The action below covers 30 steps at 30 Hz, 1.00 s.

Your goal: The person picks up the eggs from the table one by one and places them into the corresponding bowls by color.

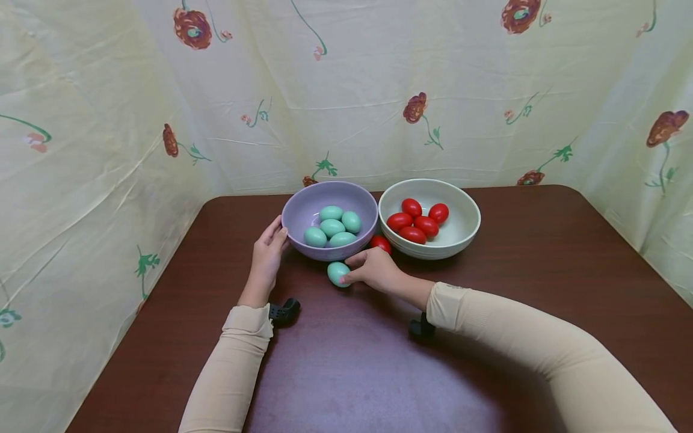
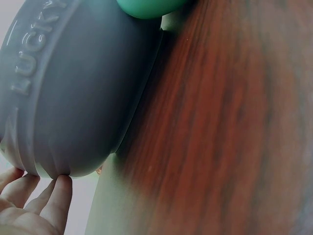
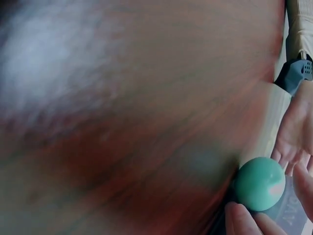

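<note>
The purple bowl (image 1: 303,248) holds several pale green eggs (image 1: 332,227). My left hand (image 1: 265,258) rests its fingertips against the outside of its left wall; the left wrist view has these fingers (image 2: 61,200) fairly straight on the bowl's wall (image 2: 83,93). My right hand (image 1: 379,270) pinches a green egg (image 1: 338,274) in front of the purple bowl; whether the egg touches the table is unclear. The right wrist view puts this green egg (image 3: 260,183) between thumb and fingers. A red egg (image 1: 381,243) lies between the bowls, partly hidden by my right hand.
To the right, almost against the purple bowl, stands a white bowl (image 1: 460,231) with several red eggs (image 1: 426,227) inside. Both bowls are near the far edge of the dark wooden table (image 1: 346,373). A flowered curtain (image 1: 357,108) hangs behind the table and along its sides.
</note>
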Available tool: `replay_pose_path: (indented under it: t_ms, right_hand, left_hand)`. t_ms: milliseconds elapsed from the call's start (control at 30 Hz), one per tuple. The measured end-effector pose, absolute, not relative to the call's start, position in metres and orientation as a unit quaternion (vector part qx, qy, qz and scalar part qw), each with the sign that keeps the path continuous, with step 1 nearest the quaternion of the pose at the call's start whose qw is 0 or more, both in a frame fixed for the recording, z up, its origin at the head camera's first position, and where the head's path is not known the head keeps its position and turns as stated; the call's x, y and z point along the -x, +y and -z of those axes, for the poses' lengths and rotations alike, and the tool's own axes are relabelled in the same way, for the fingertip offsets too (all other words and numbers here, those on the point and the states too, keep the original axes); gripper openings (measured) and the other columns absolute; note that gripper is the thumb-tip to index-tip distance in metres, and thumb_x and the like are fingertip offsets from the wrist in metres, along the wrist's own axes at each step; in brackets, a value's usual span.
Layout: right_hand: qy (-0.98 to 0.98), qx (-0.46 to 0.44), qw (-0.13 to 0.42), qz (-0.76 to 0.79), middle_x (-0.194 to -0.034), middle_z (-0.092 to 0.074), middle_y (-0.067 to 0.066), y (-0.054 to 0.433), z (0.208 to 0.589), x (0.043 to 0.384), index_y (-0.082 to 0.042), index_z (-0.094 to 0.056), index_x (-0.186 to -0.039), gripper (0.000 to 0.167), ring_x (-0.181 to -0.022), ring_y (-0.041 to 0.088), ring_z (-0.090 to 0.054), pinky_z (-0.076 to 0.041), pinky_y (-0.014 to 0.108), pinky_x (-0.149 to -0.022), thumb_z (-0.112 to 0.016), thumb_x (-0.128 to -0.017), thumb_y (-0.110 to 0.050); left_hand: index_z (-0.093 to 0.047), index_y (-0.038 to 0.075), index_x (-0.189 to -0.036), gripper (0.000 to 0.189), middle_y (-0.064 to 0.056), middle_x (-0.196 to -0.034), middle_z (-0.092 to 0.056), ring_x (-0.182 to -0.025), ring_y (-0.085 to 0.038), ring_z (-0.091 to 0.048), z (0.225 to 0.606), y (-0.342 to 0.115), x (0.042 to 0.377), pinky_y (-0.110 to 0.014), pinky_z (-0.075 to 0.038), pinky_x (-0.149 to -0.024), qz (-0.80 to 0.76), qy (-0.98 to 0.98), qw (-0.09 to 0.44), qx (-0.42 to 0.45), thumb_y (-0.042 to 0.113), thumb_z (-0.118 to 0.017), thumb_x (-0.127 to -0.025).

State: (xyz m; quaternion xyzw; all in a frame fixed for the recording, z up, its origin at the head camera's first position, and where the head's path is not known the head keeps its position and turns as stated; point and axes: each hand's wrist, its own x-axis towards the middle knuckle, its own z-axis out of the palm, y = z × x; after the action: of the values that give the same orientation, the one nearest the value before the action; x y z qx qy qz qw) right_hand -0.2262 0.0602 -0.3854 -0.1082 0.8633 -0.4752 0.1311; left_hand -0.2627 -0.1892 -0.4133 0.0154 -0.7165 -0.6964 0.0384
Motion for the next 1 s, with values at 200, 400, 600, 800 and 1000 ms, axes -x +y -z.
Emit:
replay_pose_path:
  t_ms: [200,400,600,800,1000]
  right_hand:
    - [0.872,0.096,0.121,0.464,-0.102,-0.078,0.008,0.055,0.389,0.230,-0.005,-0.077,-0.109,0.039,-0.098,0.017,-0.067,-0.055,0.024,-0.082,-0.087,-0.075,-0.022]
    - [0.870,0.089,0.124,0.469,-0.098,-0.078,0.008,0.050,0.391,0.232,-0.005,-0.078,-0.106,0.036,-0.097,0.019,-0.066,-0.054,0.023,-0.078,-0.087,-0.075,-0.022]
    - [0.870,0.085,0.136,0.466,-0.090,-0.079,0.006,0.049,0.391,0.231,-0.007,-0.079,-0.104,0.033,-0.083,0.014,-0.066,-0.054,0.020,-0.069,-0.087,-0.074,-0.021]
    - [0.865,0.095,0.151,0.469,-0.086,-0.079,0.004,0.049,0.380,0.227,-0.009,-0.080,-0.104,0.033,-0.080,0.012,-0.066,-0.052,0.018,-0.066,-0.088,-0.074,-0.022]
    - [0.843,0.097,0.167,0.502,-0.091,-0.079,0.003,0.053,0.355,0.222,-0.010,-0.079,-0.108,0.034,-0.079,0.009,-0.070,-0.057,0.021,-0.073,-0.086,-0.077,-0.023]
  left_hand:
    - [-0.033,0.015,-0.156,0.055,-0.006,-0.160,-0.037,-0.143,-0.020,-0.044,0.413,-0.188,0.263,-0.039,-0.039,-0.117,0.695,-0.718,0.036,-0.016,0.029,-0.048,-0.105]
    - [-0.033,0.015,-0.156,0.055,-0.005,-0.160,-0.037,-0.143,-0.020,-0.043,0.412,-0.188,0.262,-0.039,-0.038,-0.118,0.696,-0.717,0.038,-0.014,0.028,-0.048,-0.106]
    - [-0.034,0.014,-0.156,0.054,-0.005,-0.160,-0.038,-0.142,-0.020,-0.044,0.412,-0.187,0.261,-0.039,-0.040,-0.117,0.696,-0.716,0.040,-0.015,0.028,-0.048,-0.106]
    - [-0.033,0.012,-0.156,0.054,-0.007,-0.160,-0.037,-0.143,-0.022,-0.044,0.412,-0.187,0.261,-0.040,-0.039,-0.117,0.699,-0.714,0.044,-0.012,0.025,-0.047,-0.106]
    - [-0.033,0.012,-0.156,0.054,-0.008,-0.160,-0.036,-0.144,-0.023,-0.042,0.412,-0.188,0.260,-0.041,-0.038,-0.117,0.696,-0.717,0.047,-0.012,0.026,-0.047,-0.106]
